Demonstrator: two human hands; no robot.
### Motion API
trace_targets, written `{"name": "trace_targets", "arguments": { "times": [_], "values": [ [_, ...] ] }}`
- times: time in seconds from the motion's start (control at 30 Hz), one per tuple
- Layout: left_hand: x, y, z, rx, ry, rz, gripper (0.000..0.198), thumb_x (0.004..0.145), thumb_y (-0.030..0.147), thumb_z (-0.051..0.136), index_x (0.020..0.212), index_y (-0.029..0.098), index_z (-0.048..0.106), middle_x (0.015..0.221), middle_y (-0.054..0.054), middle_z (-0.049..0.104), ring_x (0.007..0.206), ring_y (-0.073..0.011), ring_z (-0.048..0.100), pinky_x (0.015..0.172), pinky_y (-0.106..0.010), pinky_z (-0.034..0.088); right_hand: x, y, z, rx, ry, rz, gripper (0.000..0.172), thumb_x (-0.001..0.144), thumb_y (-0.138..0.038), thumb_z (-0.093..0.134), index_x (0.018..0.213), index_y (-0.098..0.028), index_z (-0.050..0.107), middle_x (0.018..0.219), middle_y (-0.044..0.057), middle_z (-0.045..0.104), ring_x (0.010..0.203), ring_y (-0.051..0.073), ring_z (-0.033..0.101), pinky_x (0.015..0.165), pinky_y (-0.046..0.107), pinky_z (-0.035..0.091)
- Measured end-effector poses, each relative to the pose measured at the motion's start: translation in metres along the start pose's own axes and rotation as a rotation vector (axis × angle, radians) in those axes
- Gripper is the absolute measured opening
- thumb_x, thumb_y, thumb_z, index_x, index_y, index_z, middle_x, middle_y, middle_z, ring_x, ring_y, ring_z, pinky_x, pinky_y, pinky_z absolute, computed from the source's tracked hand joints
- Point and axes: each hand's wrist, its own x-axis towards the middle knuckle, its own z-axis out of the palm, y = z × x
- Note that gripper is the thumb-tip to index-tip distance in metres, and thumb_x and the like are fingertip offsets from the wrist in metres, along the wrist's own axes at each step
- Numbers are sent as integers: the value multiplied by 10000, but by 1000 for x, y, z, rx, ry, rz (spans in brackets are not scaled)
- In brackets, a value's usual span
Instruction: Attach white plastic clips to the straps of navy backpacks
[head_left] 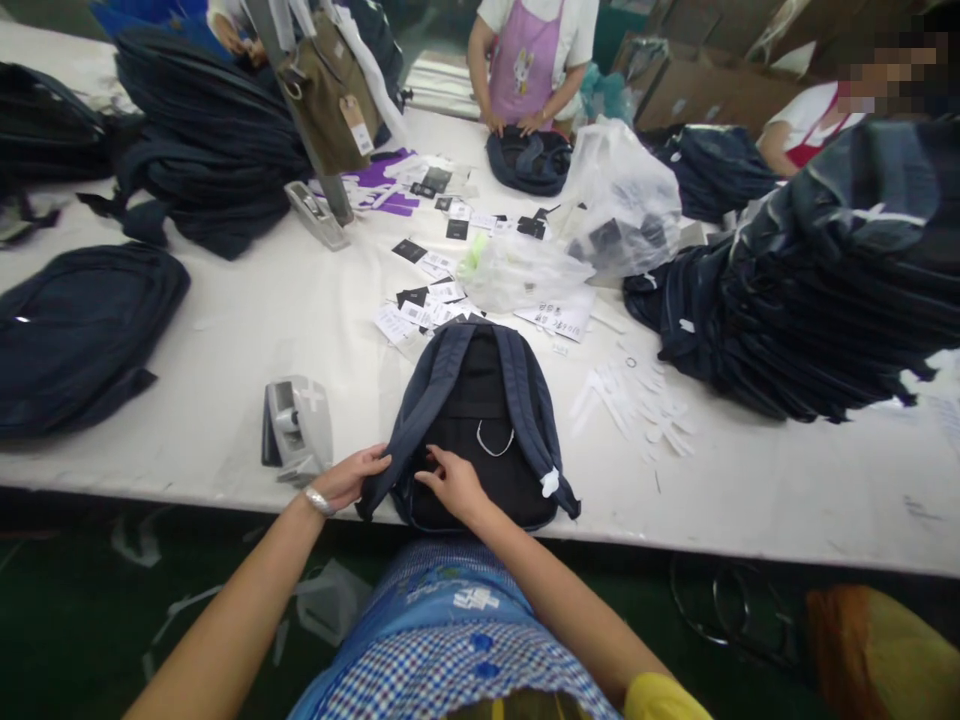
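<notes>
A navy backpack (pixel 474 400) with a black back panel lies straps-up at the table's front edge. My left hand (pixel 352 476) pinches its left shoulder strap (pixel 421 415) near the lower end. Over the lower left of the back panel is my right hand (pixel 454 485), its fingers slightly curled and apart, with nothing visible in them. A thin white loop (pixel 495 440) rests on the panel. The right strap (pixel 525 410) bears a small white tag (pixel 550 483) near its bottom.
A grey tape dispenser (pixel 300 425) stands left of the backpack. Labels (pixel 427 305) and plastic bags (pixel 626 200) lie beyond it, white strips (pixel 637 400) to the right. Stacked backpacks (pixel 810 270) rise at right, more (pixel 202 130) at left. A co-worker (pixel 529 60) handles another backpack opposite.
</notes>
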Motion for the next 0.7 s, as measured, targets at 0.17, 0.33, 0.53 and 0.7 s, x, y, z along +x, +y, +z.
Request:
{"name": "trace_targets", "arguments": {
  "times": [0.17,0.33,0.53,0.7],
  "values": [
    [-1,-4,4,2,55,-13,399,725,277,738,1090,158,629,817,-35,694,644,-105,612,624,-198,488,14,15,35,179,-30,292,360,756,-243,679,1096,-128,674,877,77,723,675,191,668,638,287,531],
    [0,-8,14,21,97,7,425,701,296,754,1081,149,631,847,-46,715,679,-121,637,672,-216,499,7,16,40,200,66,281,352,806,-236,592,1149,-173,639,939,73,711,704,177,667,654,274,523],
    [18,-38,14,214,258,193,549,654,399,761,1102,126,600,1088,-109,691,967,-221,646,888,-343,491,2,20,45,464,118,235,333,780,-271,584,1104,-198,600,776,23,689,620,153,637,588,256,513],
    [31,-64,15,445,428,318,578,645,452,731,1114,140,601,1149,-124,668,1081,-262,608,995,-412,434,5,28,44,646,52,200,230,748,-288,563,926,-174,652,742,22,676,584,135,598,558,242,501]
  ]
}}
